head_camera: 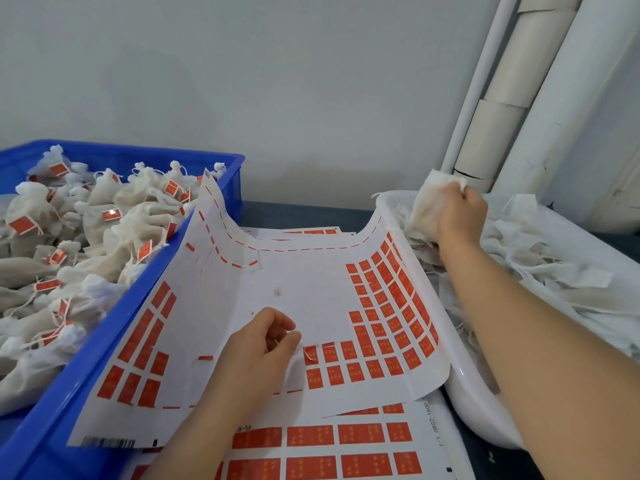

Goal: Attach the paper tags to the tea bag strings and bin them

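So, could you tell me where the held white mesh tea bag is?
Head view, upper right: the right hand grips the white tea bag over the white plastic tub, near the pale pipes.

This looks like a small hand-packing workroom. A blue plastic crate [104, 341] is heaped with tagged tea bags [104, 216], and a white tub [464, 375] holds untagged tea bags [554, 271]. Printed sheets of orange tags [304, 278] lie between them, with a bare wall [277, 81] and pipes [502, 98] behind.
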Available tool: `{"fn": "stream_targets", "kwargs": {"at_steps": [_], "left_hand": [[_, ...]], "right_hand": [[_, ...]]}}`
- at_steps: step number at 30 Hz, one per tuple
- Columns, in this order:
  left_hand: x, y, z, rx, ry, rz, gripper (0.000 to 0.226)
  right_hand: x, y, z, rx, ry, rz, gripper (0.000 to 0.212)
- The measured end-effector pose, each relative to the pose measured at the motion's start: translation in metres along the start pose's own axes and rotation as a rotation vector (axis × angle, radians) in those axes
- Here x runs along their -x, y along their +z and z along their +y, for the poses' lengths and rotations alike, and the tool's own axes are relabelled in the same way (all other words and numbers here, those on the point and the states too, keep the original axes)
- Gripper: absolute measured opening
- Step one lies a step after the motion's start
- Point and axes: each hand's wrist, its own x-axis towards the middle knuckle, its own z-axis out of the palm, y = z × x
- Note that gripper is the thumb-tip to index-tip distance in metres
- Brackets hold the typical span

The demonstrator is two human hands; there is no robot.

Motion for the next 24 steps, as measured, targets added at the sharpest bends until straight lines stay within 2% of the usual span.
{"fn": "stream_targets", "kwargs": {"at_steps": [2, 4, 6, 8, 10, 12, 15, 17, 19, 22, 24], "left_hand": [[0.0, 0.001, 0.001, -0.023, 0.009, -0.017, 0.007], [0.0, 0.0, 0.002, -0.007, 0.013, -0.033, 0.006], [0.0, -0.004, 0.005, 0.088, 0.003, -0.035, 0.012], [0.001, -0.01, 0.01, 0.248, -0.013, -0.003, 0.029], [0.002, -0.015, 0.015, 0.429, -0.035, 0.081, 0.048], [0.002, -0.02, 0.017, 0.537, -0.055, 0.168, 0.053], [0.0, -0.022, 0.017, 0.636, -0.061, 0.151, 0.059], [0.001, -0.021, 0.019, 0.662, -0.034, 0.091, 0.058], [0.004, -0.019, 0.021, 0.633, 0.02, 0.05, 0.045], [0.007, -0.018, 0.022, 0.535, 0.079, 0.038, 0.009], [0.008, -0.018, 0.021, 0.49, 0.08, 0.044, 0.013]], "right_hand": [[0.008, 0.0, -0.035, -0.103, -0.053, 0.01, 0.03], [0.026, 0.0, -0.075, -0.197, -0.132, -0.094, 0.037], [0.054, 0.003, -0.107, -0.215, -0.184, -0.346, 0.033], [0.09, 0.005, -0.119, -0.127, -0.249, -0.617, 0.026], [0.128, 0.001, -0.108, -0.082, -0.29, -0.773, 0.029], [0.161, -0.01, -0.08, -0.05, -0.221, -0.871, 0.026], [0.187, -0.02, -0.028, 0.046, -0.026, -0.855, 0.017], [0.195, -0.022, -0.003, 0.002, 0.064, -0.807, 0.016], [0.2, -0.022, 0.011, -0.06, 0.112, -0.774, 0.02], [0.201, -0.026, 0.02, -0.126, 0.183, -0.73, 0.019], [0.199, -0.029, 0.02, -0.164, 0.213, -0.699, 0.019]]}}
